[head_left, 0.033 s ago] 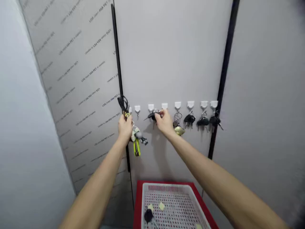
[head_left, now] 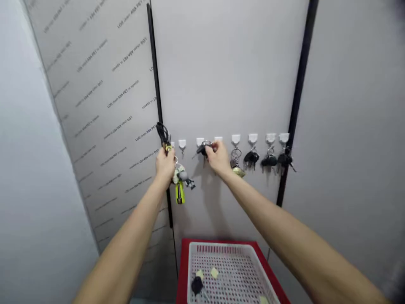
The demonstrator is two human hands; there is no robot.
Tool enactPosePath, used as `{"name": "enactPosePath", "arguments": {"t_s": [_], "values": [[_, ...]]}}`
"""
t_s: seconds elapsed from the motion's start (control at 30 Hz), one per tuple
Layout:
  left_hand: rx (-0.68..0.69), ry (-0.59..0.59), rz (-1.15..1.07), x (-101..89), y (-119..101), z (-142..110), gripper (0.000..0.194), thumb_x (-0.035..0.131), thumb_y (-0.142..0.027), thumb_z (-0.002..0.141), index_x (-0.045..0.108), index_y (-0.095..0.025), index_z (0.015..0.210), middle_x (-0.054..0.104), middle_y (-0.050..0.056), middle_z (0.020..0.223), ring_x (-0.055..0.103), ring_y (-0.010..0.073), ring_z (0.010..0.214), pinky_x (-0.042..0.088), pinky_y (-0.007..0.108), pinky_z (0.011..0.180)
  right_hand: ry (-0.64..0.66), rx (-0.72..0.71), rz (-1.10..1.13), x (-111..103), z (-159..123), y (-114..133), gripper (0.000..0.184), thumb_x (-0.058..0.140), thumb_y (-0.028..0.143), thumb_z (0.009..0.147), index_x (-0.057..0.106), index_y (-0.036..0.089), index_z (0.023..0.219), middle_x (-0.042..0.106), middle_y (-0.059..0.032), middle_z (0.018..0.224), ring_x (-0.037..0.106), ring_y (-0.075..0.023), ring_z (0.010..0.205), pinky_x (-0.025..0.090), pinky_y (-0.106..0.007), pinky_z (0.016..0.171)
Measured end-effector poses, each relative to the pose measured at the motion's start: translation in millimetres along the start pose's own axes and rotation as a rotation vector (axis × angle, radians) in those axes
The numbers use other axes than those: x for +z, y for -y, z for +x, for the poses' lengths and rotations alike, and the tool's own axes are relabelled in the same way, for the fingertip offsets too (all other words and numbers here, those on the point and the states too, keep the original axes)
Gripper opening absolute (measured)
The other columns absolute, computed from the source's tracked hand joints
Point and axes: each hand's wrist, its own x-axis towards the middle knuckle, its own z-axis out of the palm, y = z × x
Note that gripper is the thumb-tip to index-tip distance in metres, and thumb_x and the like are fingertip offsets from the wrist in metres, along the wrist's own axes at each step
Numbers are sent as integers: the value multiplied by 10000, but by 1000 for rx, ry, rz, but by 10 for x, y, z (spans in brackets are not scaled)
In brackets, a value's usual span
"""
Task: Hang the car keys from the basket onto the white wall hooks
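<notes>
Nearest, a white perforated plastic basket sits on a red surface. By the basket's left edge lies a dark-headed key, beside pale yellow pieces; another pale piece is by the lower right of its visible floor.

Farther off, the left hand is raised near the light panel's left edge, its fingers closed around a keychain bunch. A black cord loop sticks up above the fist, and a grey figure charm and a yellow-green tag dangle below. The right hand has thumb and fingertips together, pinching a black key set by its ring, just in front of the third hook from the left. Whether the ring is on that hook cannot be told.

Along the light panel runs a row of white hooks. Four towards its right edge are loaded: one with a ring and gold charm, then three with black keys. So far, then, that side is filled, while the left hand's bunch is off the hooks and the dark-headed key is in the basket. The fourth hook is partly covered by the right hand.
</notes>
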Motion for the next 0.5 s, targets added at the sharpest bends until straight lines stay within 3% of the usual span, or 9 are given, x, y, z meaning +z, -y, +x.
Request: {"name": "enactPosePath", "arguments": {"t_s": [0.13,0.23,0.33,0.5], "values": [[28,100,-15,70,-143,34,128,418,-280,616,407,-152,612,357,-69,450,324,36,361,254,147,361,143,-133,27,-53,224,145,146,369,224,633,459,156,726,475,25,592,420,-73,525,345,-203,515],[-11,220,-36,135,-37,-201,124,424,-267,621,428,-149,660,364,-68,468,330,35,376,273,148,382,450,-170,-51,-140,142,138,129,371,186,625,490,150,658,486,24,552,413,-67,488,339,-198,486],[-87,321,33,212,255,-660,153,416,-260,635,453,-141,724,425,-47,531,378,46,437,317,158,441,788,-178,-144,-300,-230,-86,108,396,152,603,500,159,575,485,28,490,406,-63,442,322,-189,435],[-219,681,139,318,901,-1555,236,375,-224,659,477,-129,849,532,21,758,467,104,681,364,207,628,1017,-111,-156,-583,-1121,-819,168,416,89,545,509,195,454,454,64,375,341,-33,330,273,-156,346]]}}
